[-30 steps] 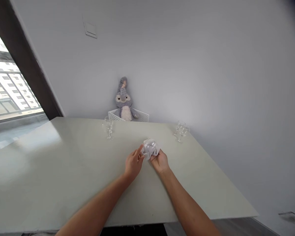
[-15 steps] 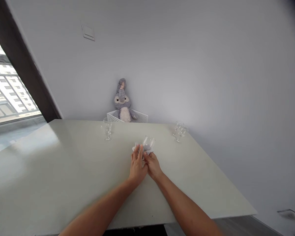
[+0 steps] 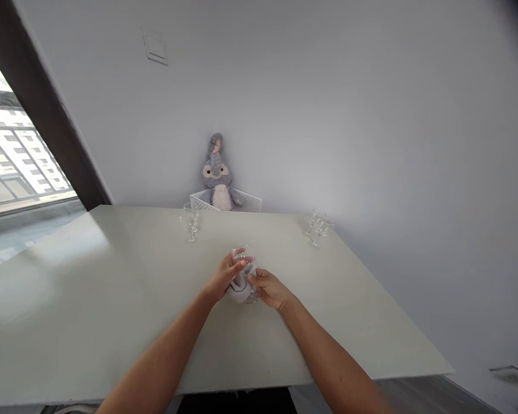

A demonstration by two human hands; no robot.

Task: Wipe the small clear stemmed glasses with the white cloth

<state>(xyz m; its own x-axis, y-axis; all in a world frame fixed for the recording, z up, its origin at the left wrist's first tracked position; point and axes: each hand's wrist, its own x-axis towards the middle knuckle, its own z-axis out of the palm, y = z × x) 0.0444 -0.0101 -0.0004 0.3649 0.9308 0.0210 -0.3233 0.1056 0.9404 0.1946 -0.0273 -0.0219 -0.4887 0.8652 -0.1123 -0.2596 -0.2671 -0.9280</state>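
Observation:
Over the middle of the table, a clear stemmed glass (image 3: 244,254) is held between both hands. My left hand (image 3: 223,277) is closed round its bowl, and those fingers show through the glass. A white cloth (image 3: 240,292) is bunched below the bowl, against the stem. My right hand (image 3: 273,289) pinches the cloth beside the stem from the right. The stem is partly covered by the cloth and fingers, and its base shows low beside the right fingers.
More stemmed glasses (image 3: 191,221) stand at the table's back left, and others (image 3: 318,227) at the back right. Behind the far edge, a grey plush toy (image 3: 221,195) sits in a white basket (image 3: 252,202) by the wall. The pale table (image 3: 125,299) has its right edge near the wall.
My left hand has shifted from lying flat over the cloth to wrapping the bowl. The glass has turned and come slightly closer, and the cloth now hangs toward me below the bowl.

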